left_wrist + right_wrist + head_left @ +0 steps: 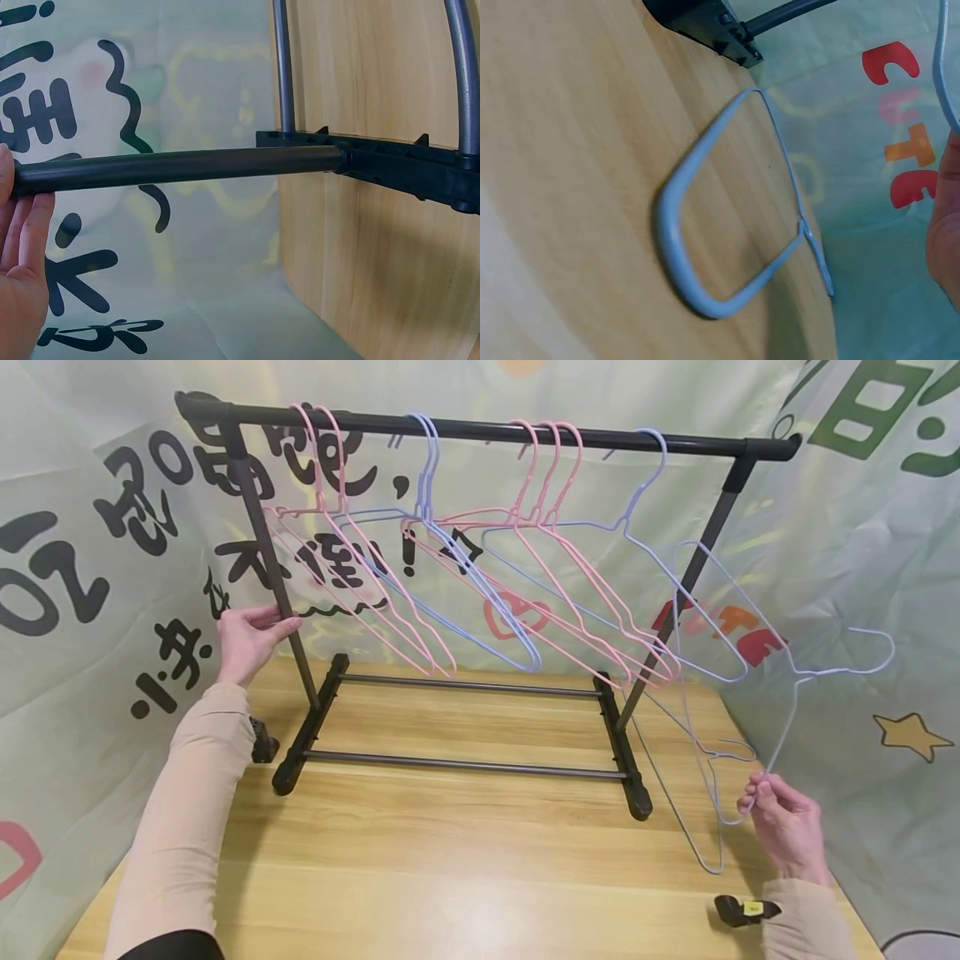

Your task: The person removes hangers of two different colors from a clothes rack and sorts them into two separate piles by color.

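My left hand [251, 643] grips the left upright post [187, 166] of a black clothes rack [480, 429], thumb in front and fingers behind. At the right, my right hand [787, 827] pinches a blue hanger [784, 734] near one corner, its hook pointing right. Another blue hanger [673, 217] lies flat on the table beside the rack's right foot. From the rail hang two pink hangers [341, 460] at the left, then two blue hangers [429, 477]. Three pink hangers [556, 477] follow, with one blue hanger [663, 443] nearest the right post.
The rack's feet [636, 793] and two lower bars stand on a wooden table [465, 860]. Printed cloth [892, 760] surrounds the table at the back and sides. Small black devices [738, 910] show beside both forearms.
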A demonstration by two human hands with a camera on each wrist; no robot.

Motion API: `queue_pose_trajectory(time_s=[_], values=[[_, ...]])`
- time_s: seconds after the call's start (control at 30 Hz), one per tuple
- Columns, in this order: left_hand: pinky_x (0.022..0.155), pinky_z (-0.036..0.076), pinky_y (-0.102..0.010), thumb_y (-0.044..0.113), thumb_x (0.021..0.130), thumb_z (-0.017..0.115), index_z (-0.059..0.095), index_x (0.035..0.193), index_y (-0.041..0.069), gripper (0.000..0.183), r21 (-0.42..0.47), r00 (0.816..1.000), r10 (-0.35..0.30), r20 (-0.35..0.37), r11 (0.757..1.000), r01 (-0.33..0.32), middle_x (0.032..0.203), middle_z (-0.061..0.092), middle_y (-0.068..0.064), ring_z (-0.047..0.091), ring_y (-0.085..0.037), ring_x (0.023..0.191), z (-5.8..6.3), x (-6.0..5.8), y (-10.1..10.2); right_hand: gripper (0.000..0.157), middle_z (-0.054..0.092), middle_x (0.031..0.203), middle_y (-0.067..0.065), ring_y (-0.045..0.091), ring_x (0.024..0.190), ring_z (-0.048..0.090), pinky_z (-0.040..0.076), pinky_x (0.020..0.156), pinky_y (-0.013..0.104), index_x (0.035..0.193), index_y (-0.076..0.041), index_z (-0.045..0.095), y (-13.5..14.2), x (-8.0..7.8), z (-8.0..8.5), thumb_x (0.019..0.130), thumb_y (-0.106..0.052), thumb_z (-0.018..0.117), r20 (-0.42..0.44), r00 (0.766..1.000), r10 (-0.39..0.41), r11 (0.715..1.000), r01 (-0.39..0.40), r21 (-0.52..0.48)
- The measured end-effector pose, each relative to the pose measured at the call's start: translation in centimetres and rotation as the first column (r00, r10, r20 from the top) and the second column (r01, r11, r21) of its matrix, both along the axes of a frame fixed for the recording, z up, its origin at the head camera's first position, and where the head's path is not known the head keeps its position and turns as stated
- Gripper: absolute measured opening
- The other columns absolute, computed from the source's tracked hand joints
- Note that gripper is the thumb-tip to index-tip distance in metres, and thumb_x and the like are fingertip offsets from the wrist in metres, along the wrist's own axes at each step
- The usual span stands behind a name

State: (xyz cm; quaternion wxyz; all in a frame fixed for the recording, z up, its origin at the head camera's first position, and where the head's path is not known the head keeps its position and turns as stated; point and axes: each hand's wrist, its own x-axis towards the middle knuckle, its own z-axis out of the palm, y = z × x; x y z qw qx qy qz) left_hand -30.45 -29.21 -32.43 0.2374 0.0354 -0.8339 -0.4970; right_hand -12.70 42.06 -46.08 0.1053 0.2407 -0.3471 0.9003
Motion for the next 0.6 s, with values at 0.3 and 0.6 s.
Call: queue_pose_trajectory(time_s=[0.3, 0.6], values=[[0.068, 0.046, -0.003, 0.020, 0.085, 0.082, 0.072, 0.118, -0.003, 0.042, 0.006, 1.000, -0.006, -0.003, 1.000, 0.006, 0.083, 0.070, 0.032, 0.058, 0.022, 0.068, 0.0, -0.1, 0.0, 0.037, 0.070, 0.094, 0.025, 0.030, 0.082, 0.071, 0.061, 0.076, 0.032, 0.111, 0.021, 0.063, 0.0, 0.3, -0.9, 0.103, 0.014, 0.028, 0.076, 0.997, -0.004, 1.000, 0.004, -0.006], [0.068, 0.046, -0.003, 0.021, 0.084, 0.083, 0.072, 0.118, -0.002, 0.043, 0.007, 1.000, 0.000, 0.004, 1.000, 0.000, 0.089, 0.073, 0.023, 0.058, 0.023, 0.067, 0.0, -0.1, 0.0, 0.036, 0.075, 0.090, 0.019, 0.024, 0.077, 0.074, 0.061, 0.073, 0.029, 0.106, 0.014, 0.071, 0.3, 1.2, -1.0, 0.101, 0.015, 0.035, 0.269, 0.954, -0.133, 0.987, 0.102, 0.125]])
